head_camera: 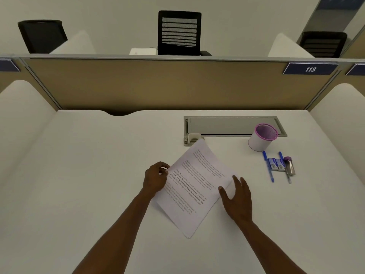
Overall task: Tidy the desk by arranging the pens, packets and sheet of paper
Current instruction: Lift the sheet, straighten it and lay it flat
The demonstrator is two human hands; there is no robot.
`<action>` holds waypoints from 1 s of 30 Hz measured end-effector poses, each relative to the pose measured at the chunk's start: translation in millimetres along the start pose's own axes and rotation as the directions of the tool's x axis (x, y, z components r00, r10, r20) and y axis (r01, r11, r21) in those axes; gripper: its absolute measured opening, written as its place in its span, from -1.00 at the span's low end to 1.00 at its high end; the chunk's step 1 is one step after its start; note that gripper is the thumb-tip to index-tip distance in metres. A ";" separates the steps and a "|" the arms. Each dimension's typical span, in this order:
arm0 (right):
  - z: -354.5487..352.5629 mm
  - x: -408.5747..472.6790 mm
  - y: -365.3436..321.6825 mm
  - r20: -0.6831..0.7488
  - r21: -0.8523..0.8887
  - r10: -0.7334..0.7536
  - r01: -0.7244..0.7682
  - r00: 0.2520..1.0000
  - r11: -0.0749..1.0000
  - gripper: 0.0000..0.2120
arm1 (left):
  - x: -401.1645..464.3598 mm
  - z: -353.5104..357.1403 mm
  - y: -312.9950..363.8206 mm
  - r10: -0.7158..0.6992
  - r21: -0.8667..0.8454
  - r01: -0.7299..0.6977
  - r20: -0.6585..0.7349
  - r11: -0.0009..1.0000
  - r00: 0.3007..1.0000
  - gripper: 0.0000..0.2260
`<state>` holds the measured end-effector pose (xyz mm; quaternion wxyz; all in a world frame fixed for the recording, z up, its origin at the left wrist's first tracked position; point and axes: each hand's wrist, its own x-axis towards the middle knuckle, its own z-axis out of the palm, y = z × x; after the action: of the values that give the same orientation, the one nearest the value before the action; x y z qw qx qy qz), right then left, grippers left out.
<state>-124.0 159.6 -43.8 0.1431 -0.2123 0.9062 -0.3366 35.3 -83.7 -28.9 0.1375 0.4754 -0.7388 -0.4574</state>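
A printed sheet of paper (194, 180) lies skewed like a diamond in the middle of the white desk (88, 175). My left hand (155, 178) pinches its left corner. My right hand (238, 196) rests with spread fingers on its right corner. To the right lie two blue pens (268, 167), two small blue-and-white packets (276, 164) side by side between them, and a metallic tube with a purple cap (290, 166). A white pen cup with a purple mesh rim (261, 137) stands behind them.
A grey cable hatch (233, 125) is set into the desk behind the paper. A tan partition (158, 84) with a label reading 113 closes the back. White side dividers flank the desk. Black office chairs stand beyond the partition.
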 end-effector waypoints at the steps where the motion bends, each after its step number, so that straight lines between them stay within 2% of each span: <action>1: -0.5 -3.8 -2.3 -0.037 0.055 0.019 -0.017 0.999 0.998 -0.29 | -1.6 -0.6 -0.5 -0.030 -0.066 0.031 0.014 0.997 0.999 -0.86; 4: -2.1 -12.9 -12.4 -0.065 0.267 0.160 -0.137 0.985 0.954 -0.32 | -7.7 -2.0 -0.4 -0.109 -0.231 0.120 0.062 0.965 0.992 -0.86; 7: -1.0 -13.1 -22.7 0.162 0.544 0.299 -0.338 0.940 0.768 -0.38 | -15.9 -0.7 -2.5 -0.127 -0.339 0.147 0.081 0.929 0.989 -0.87; 9: 0.0 -6.4 -26.0 0.270 0.630 0.299 -0.403 0.915 0.664 -0.52 | -21.8 0.4 -5.6 -0.133 -0.383 0.159 0.094 0.910 0.987 -0.86; 12: -3.0 1.2 -31.6 0.285 0.683 0.293 -0.408 0.913 0.605 -0.78 | -31.1 0.3 -10.6 -0.125 -0.403 0.155 0.100 0.902 0.987 -0.86; 18: -12.3 6.4 -41.3 0.224 0.675 0.167 -0.276 0.960 0.685 -0.82 | -45.0 -3.1 -17.9 -0.066 -0.360 0.104 0.117 0.927 0.991 -0.75; 21: -18.4 8.6 -51.5 0.196 0.686 0.110 -0.217 0.974 0.694 -0.83 | -45.4 -7.9 -13.1 -0.055 -0.373 0.098 0.124 0.923 0.991 -0.80; 25: -28.8 10.5 -66.8 0.157 0.706 0.028 -0.132 0.987 0.696 -0.82 | -41.6 -16.5 1.2 -0.038 -0.418 0.063 0.070 0.906 0.997 -0.89; 30: -42.7 13.6 -85.1 0.068 0.699 -0.086 0.014 0.994 0.715 -0.82 | -43.2 -30.4 24.8 0.071 -0.414 -0.071 -0.015 0.908 0.997 -0.82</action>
<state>-128.4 118.3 43.0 0.2466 -0.1830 0.6988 -0.6461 62.4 -61.3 17.6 0.2515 0.4083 -0.6420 -0.5982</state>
